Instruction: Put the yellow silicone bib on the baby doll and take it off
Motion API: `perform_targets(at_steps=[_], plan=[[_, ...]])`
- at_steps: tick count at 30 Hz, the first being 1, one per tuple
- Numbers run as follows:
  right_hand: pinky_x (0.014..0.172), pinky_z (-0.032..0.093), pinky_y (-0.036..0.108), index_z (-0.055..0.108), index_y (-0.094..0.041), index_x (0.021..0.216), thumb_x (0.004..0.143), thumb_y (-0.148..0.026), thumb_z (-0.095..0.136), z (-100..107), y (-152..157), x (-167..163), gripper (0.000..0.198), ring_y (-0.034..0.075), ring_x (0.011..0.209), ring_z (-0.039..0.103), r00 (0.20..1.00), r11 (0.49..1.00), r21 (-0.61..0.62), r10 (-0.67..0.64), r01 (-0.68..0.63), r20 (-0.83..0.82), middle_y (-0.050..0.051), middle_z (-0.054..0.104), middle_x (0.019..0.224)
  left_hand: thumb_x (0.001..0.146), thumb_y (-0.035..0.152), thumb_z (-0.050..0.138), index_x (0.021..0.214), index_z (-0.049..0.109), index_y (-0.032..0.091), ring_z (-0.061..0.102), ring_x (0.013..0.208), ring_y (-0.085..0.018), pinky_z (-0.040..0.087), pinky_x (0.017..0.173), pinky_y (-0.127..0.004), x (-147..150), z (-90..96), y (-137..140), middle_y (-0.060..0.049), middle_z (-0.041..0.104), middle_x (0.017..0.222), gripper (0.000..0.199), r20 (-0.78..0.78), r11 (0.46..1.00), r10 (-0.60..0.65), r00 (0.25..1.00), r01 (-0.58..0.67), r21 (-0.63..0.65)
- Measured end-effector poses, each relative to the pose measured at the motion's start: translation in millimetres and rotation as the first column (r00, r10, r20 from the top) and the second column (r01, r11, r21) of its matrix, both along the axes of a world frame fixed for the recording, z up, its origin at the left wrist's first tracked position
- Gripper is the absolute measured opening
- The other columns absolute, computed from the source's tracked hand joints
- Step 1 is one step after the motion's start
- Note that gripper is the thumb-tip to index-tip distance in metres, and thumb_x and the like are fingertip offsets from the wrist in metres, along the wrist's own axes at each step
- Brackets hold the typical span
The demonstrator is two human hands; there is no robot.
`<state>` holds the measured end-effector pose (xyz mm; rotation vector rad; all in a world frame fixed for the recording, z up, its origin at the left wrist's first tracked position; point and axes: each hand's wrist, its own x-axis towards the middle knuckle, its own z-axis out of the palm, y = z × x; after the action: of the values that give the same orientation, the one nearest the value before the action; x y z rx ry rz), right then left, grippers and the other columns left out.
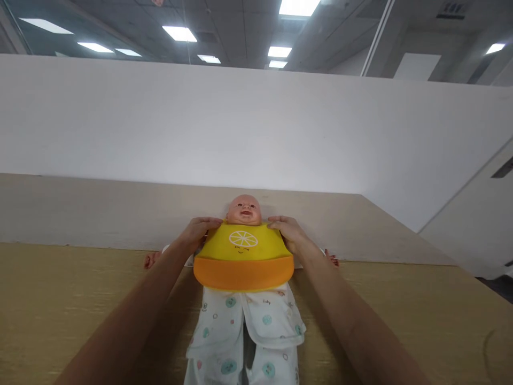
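Left hand [199, 231] and right hand [289, 232] gripping bib [243, 256] top corners, doll [244, 299] lying against wall [120, 214], table [60, 299] extending open on both sides

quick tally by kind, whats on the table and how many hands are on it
dolls: 1, the baby doll
bibs: 1, the yellow and orange bib
hands: 2, left hand and right hand, each at a top corner of the bib
total: 4
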<state>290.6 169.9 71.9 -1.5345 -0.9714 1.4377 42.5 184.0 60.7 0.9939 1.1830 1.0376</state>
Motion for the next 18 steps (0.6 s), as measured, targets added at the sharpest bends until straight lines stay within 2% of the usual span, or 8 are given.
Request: perform_targets(at_steps=[4,7,12,15,18], plan=[[0.069,0.047,0.012,0.043,-0.017,0.132,0.071,-0.02,0.053,-1.8,12.5,-3.3,0.063,-0.001,0.068,0.055,0.998,0.998,0.023,-0.057,0.057,-0.007,0.003,0.059,0.085,0.041,0.03,0.081,0.08,0.066,0.01,0.06,0.065,-0.017,0.047,0.061,-0.029,1.7,-3.6,7.0,-0.006,0.067,0.072,0.046,0.056,0.999,0.045,0.997,-0.046,0.005],[0.068,0.046,0.011,0.041,-0.017,0.134,0.071,-0.021,0.052,-5.6,15.2,-5.1,0.064,-0.002,0.066,0.054,0.998,0.997,0.037,-0.065,0.064,0.008,0.004,0.059,0.087,0.039,0.028,0.08,0.08,0.065,0.011,0.059,0.062,-0.015,0.046,0.059,-0.027,4.6,-2.4,6.1,-0.003,0.064,0.067,0.047,0.06,0.995,0.097,0.993,-0.097,0.009],[0.062,0.041,0.007,0.044,-0.015,0.131,0.07,-0.028,0.055,-12.2,4.6,-0.8,0.064,-0.004,0.062,0.052,0.994,0.995,0.067,-0.079,0.075,0.071,0.004,0.059,0.091,0.054,0.037,0.071,0.094,0.066,0.014,0.055,0.059,-0.011,0.039,0.053,-0.022,4.8,5.0,-9.4,0.001,0.061,0.068,0.046,-0.076,0.997,0.078,0.994,-0.077,0.019],[0.06,0.041,0.007,0.046,-0.02,0.128,0.07,-0.035,0.052,-11.8,-11.2,6.9,0.059,-0.004,0.065,0.052,0.983,0.992,0.102,-0.095,0.08,0.156,0.002,0.058,0.099,0.061,0.038,0.065,0.1,0.066,0.016,0.059,0.072,-0.014,0.045,0.065,-0.025,0.2,7.2,-23.7,-0.002,0.065,0.08,0.045,-0.176,0.984,0.129,0.976,-0.104,0.143],[0.061,0.043,0.006,0.042,-0.024,0.129,0.072,-0.038,0.048,-8.6,-36.1,15.0,0.059,-0.003,0.071,0.055,0.973,0.988,0.135,-0.107,0.08,0.205,0.0,0.056,0.106,0.065,0.041,0.061,0.099,0.068,0.017,0.058,0.098,-0.022,0.045,0.085,-0.032,-7.0,5.3,-44.9,-0.008,0.065,0.103,0.042,-0.331,0.934,0.215,0.919,-0.093,0.346]])
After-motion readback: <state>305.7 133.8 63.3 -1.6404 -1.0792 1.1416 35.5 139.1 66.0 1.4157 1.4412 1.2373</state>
